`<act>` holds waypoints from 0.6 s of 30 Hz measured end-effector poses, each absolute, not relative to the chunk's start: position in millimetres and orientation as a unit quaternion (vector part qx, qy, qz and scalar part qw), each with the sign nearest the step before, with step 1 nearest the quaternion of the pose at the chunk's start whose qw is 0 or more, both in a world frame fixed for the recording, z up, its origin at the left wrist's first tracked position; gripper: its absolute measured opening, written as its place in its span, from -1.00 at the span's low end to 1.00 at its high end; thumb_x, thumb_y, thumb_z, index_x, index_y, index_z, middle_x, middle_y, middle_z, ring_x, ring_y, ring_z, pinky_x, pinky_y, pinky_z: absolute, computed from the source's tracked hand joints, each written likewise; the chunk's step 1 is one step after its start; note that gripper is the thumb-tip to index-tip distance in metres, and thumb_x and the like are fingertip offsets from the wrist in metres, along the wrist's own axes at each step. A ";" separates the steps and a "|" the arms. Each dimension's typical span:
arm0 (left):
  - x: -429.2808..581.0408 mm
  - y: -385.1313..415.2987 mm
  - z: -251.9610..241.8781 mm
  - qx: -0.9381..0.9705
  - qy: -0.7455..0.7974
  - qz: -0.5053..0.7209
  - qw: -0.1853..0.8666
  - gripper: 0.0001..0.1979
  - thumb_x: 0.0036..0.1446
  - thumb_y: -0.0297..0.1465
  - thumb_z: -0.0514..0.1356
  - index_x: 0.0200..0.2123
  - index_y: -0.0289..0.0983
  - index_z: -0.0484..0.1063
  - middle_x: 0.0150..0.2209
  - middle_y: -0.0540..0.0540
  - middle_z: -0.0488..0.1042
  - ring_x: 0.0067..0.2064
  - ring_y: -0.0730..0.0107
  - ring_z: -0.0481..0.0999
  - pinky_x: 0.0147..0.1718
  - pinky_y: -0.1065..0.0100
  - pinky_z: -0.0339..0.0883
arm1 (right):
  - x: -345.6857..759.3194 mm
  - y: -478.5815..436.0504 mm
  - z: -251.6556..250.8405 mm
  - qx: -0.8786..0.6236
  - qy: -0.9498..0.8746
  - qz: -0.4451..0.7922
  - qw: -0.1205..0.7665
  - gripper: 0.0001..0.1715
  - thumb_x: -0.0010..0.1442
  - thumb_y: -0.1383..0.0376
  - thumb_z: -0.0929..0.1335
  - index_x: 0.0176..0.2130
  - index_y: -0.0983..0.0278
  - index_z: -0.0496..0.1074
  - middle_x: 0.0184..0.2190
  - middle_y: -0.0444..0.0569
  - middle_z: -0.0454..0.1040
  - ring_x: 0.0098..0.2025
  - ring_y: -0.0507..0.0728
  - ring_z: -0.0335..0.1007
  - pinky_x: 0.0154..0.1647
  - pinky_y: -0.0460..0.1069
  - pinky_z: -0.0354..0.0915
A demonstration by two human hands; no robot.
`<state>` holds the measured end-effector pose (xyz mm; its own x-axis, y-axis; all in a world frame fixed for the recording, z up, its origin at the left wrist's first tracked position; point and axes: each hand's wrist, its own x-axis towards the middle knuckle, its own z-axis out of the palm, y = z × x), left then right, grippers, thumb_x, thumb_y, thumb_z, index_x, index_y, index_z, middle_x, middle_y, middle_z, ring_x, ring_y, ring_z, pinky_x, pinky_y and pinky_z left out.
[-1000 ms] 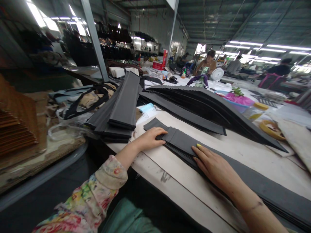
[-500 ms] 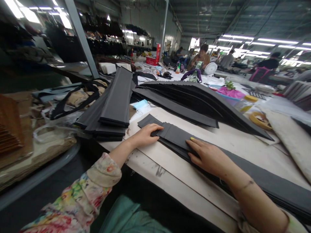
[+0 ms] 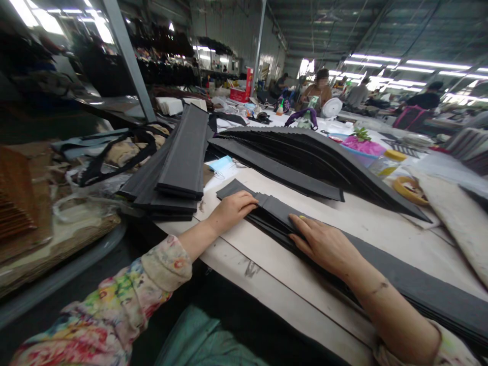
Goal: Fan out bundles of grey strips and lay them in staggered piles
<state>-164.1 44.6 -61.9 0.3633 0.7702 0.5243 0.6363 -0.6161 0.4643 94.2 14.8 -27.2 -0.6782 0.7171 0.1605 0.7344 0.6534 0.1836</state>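
Note:
A long stack of dark grey fabric strips lies slantwise across the table in front of me. Near its far left end, my left hand is closed, thumb and fingers pinching the layered strips at the near edge. My right hand grips the same stack further right, with fingers on top and the thumb at the near side. Between my hands the upper strips are lifted a little, so a dark gap shows beneath them. How many layers each hand holds is hidden.
Folded dark strips are piled at the left, and a large curved bundle lies behind. Beyond are a blue face mask, a yellow tape roll and a pink bag. A person sits further back.
My left hand has shifted slightly right and closed its pinch. My right hand has moved a little left, and the gap under the upper strips has widened.

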 end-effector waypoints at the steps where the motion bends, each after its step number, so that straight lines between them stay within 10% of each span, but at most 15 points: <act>1: -164.0 44.7 -61.7 0.818 0.433 0.366 0.099 -0.81 0.18 -0.39 0.03 -0.21 -0.27 0.41 -0.21 -0.09 0.41 -0.14 0.40 0.39 -0.11 0.36 0.28 | 95.0 15.4 -29.8 -0.398 -0.908 -0.125 0.039 -0.52 0.23 0.26 0.13 0.10 0.38 0.18 -0.08 0.20 0.40 -0.10 0.20 0.38 -0.16 0.08 0.36; 18: -169.0 44.3 -62.1 0.827 0.468 0.299 0.088 -0.77 0.04 -0.47 0.09 -0.19 -0.28 0.40 -0.14 -0.09 0.45 -0.08 0.31 0.37 -0.02 0.25 0.20 | 110.3 2.1 -42.1 -0.370 -0.899 -0.236 -0.009 -0.32 0.01 0.61 0.14 0.13 0.35 0.18 -0.01 0.24 0.35 -0.04 0.20 0.36 -0.17 0.01 0.38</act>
<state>-169.0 44.3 -62.1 0.3830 0.8268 0.4120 0.7222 -0.5461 0.4245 110.3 2.1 -42.1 -0.7267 0.6687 0.1573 0.6598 0.6158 0.4306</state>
